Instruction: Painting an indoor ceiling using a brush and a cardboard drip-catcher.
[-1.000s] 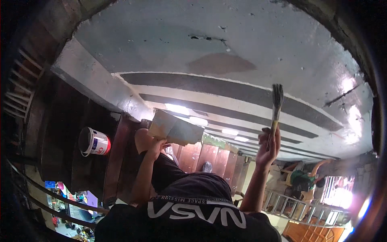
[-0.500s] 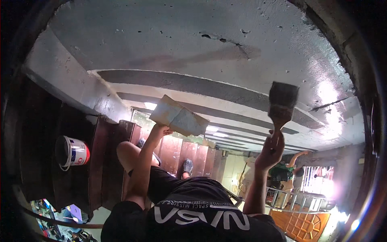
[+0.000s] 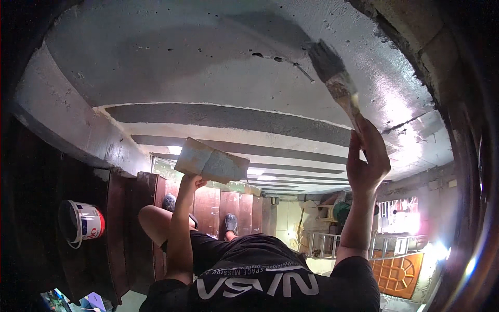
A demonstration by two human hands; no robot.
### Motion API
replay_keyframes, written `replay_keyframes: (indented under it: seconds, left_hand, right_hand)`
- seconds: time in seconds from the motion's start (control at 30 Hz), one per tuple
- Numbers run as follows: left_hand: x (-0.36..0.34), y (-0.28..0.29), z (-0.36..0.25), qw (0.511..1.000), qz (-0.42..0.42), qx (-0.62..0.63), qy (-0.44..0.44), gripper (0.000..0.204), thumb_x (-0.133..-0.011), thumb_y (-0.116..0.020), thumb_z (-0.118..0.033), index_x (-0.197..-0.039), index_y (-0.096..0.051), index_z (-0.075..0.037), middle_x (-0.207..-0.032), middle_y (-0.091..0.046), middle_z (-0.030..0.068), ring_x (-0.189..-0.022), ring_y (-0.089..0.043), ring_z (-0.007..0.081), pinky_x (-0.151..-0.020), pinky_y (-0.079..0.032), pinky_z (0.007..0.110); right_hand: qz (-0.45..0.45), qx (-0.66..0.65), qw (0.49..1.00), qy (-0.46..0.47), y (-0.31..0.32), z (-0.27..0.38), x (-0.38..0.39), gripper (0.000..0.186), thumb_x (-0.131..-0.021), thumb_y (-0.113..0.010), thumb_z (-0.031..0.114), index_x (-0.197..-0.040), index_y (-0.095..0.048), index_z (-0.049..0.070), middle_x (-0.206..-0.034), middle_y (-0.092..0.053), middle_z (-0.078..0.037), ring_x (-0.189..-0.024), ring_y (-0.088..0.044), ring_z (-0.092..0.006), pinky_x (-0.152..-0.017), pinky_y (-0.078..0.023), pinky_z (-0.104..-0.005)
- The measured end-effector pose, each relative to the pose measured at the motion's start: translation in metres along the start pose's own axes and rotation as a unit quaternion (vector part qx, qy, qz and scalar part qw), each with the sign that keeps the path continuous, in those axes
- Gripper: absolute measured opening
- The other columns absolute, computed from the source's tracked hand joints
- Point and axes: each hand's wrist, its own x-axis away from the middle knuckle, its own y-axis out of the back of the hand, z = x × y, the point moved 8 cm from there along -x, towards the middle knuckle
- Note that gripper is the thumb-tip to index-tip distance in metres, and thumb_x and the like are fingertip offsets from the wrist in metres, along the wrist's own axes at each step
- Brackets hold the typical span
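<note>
The right hand [image 3: 368,160] gripped a paintbrush [image 3: 339,83] up at the grey surface [image 3: 156,67]; the left hand [image 3: 192,182] grasped a flat board [image 3: 212,162] (smeared grey). A bucket [image 3: 91,223] stood on dark stairs [image 3: 117,223].

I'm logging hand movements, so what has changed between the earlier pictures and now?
The right hand has raised the wide, dark-bristled paintbrush up the picture, tilting it up-left; its bristles now appear to touch the grey-painted surface. Nothing was taken up or let go: the left hand still holds the flat, grey-smeared brown cardboard piece, and the white-and-red plastic bucket remains on the dark brown stairs.
</note>
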Motion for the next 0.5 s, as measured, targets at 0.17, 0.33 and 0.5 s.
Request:
replay_keyframes:
  seconds: [0.17, 0.33, 0.5]
  left_hand:
    - [0.002, 0.006, 0.001, 1.000, -0.011, 0.024, -0.002, 0.027, -0.085, -0.055, -0.010, -0.109, -0.059, 0.001, -0.101, -0.067, 0.0111, -0.085, -0.068, 0.0205, -0.081, -0.057, 0.035]
    - [0.001, 0.001, 0.000, 1.000, -0.010, -0.001, 0.009, 0.035, -0.084, -0.054, -0.009, -0.118, -0.055, -0.001, -0.105, -0.067, 0.0111, -0.090, -0.068, 0.0225, -0.081, -0.057, 0.037]
    - [0.002, -0.007, -0.006, 1.000, 0.003, -0.001, -0.007, 0.038, -0.084, -0.054, -0.009, -0.122, -0.053, -0.002, -0.107, -0.066, 0.0104, -0.093, -0.068, 0.0228, -0.082, -0.057, 0.038]
  right_hand:
    - [0.034, -0.001, 0.999, 0.027, -0.010, 0.004, -0.015, 0.036, -0.084, -0.067, -0.003, -0.118, -0.067, 0.011, -0.110, -0.070, -0.012, -0.096, -0.070, -0.0249, -0.078, -0.058, -0.0340]
    - [0.014, 0.024, 1.000, -0.015, 0.022, -0.022, -0.058, 0.031, -0.091, -0.063, 0.003, -0.118, -0.069, 0.016, -0.113, -0.070, -0.007, -0.081, -0.071, -0.0141, -0.061, -0.058, -0.0240]
    - [-0.135, -0.058, 0.989, 0.002, 0.062, -0.015, -0.065, 0.031, -0.094, -0.060, 0.006, -0.124, -0.066, 0.012, -0.123, -0.067, -0.006, -0.064, -0.062, -0.0043, -0.052, -0.052, -0.0200]
